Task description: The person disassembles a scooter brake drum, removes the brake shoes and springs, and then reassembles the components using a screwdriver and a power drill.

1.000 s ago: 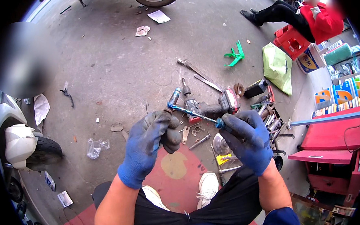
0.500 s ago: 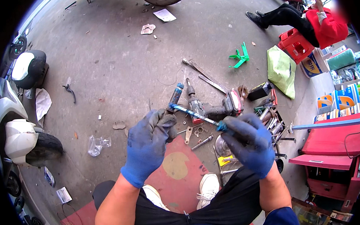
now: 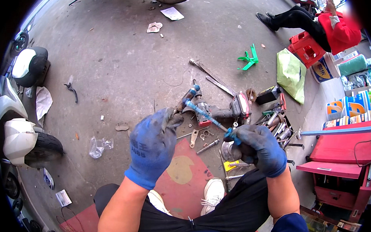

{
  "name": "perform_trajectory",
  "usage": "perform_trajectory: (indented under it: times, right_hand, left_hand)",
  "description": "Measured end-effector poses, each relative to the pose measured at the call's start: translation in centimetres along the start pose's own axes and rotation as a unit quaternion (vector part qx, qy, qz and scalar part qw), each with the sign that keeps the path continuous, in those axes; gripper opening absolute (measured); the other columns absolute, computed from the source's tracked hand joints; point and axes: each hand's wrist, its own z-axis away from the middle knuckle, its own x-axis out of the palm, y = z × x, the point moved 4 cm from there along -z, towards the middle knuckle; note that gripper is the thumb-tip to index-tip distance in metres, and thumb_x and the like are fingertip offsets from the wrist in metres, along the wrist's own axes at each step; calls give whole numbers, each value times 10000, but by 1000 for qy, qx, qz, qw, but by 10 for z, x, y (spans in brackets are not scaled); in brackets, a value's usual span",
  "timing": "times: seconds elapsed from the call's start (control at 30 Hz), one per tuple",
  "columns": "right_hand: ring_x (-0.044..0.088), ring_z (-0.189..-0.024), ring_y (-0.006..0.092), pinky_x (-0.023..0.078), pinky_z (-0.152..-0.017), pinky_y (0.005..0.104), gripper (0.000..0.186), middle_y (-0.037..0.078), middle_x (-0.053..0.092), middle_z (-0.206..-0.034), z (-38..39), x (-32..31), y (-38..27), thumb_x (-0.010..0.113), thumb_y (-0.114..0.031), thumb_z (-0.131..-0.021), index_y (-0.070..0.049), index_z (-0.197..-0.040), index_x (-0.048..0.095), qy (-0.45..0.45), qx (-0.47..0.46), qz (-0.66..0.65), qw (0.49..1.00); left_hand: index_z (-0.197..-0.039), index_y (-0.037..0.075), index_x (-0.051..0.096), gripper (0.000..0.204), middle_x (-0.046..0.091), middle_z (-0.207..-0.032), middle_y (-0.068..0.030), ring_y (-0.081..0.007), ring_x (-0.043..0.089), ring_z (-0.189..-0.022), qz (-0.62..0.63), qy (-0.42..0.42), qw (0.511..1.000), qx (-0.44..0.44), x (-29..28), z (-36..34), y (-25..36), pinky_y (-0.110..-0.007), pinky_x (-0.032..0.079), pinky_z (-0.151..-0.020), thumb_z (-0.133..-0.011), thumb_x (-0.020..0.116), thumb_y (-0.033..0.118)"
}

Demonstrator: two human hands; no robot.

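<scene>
My left hand [image 3: 151, 145], in a blue glove with dark palm, is closed on a dark cylindrical part [image 3: 184, 100] with blue at its top. My right hand [image 3: 258, 148], gloved likewise, is closed around the blue-smeared lower end of a thin rod [image 3: 206, 116]; the rod's blue-coated tip lies beside the cylinder, contact unclear. Beneath them on the floor are a cordless drill [image 3: 239, 104], long wrenches [image 3: 220, 84], a flat metal bracket [image 3: 193, 137], rings [image 3: 206, 134], a bolt [image 3: 208, 146] and a metal disc [image 3: 228, 152].
A white scooter [image 3: 19, 143] stands left. At upper right a person in red [image 3: 336, 34] sits on a red crate [image 3: 303, 49]. A green bag [image 3: 290, 77], mixed tools [image 3: 278, 128], paint buckets [image 3: 357, 105] and a red cabinet [image 3: 339, 166] are on the right.
The cylinder in my left hand has tilted to the right. The rod has swung steeper, its tip moving right, and my right hand has turned with it.
</scene>
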Motion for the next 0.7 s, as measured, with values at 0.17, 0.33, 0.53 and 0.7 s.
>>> perform_trajectory:
  times: [0.17, 0.33, 0.53, 0.7]
  right_hand:
    - [382, -456, 30, 256, -428, 203, 346, 14, 601, -664, 0, 10, -1, 578, -337, -947, -14, -1005, 688, 31, -10, 55, 998]
    - [465, -606, 42, 362, -547, 209, 360, 18, 627, -732, 1, 7, 0, 595, -343, -952, -35, -1102, 704, 27, -28, 73, 997]
    - [551, -721, 79, 459, -676, 242, 338, 29, 644, -817, 0, 15, 3, 572, -260, -988, 20, -1147, 676, 46, -99, 86, 990]
    - [597, -698, 106, 495, -659, 243, 243, 63, 677, -849, 3, 18, 1, 657, -82, -918, 27, -1135, 672, 110, -276, 171, 939]
  left_hand:
    - [-1172, -2, 594, 386, 678, -978, -191, -370, 660, -827, -5, -4, 1000, -4, 1, 2, -3, -430, 528, -718, -787, 620, -8]
    - [-1188, -3, 592, 386, 677, -983, -194, -376, 657, -825, 13, -25, 998, -49, 1, 5, -7, -438, 525, -718, -804, 621, 14]
    - [-1160, -8, 608, 322, 675, -972, -196, -378, 655, -812, 16, -26, 998, -55, -1, 3, -4, -434, 521, -709, -842, 618, 36]
    - [-1117, -18, 616, 272, 671, -919, -195, -365, 654, -782, 61, -45, 992, -100, 0, -2, 0, -424, 514, -681, -855, 619, 52]
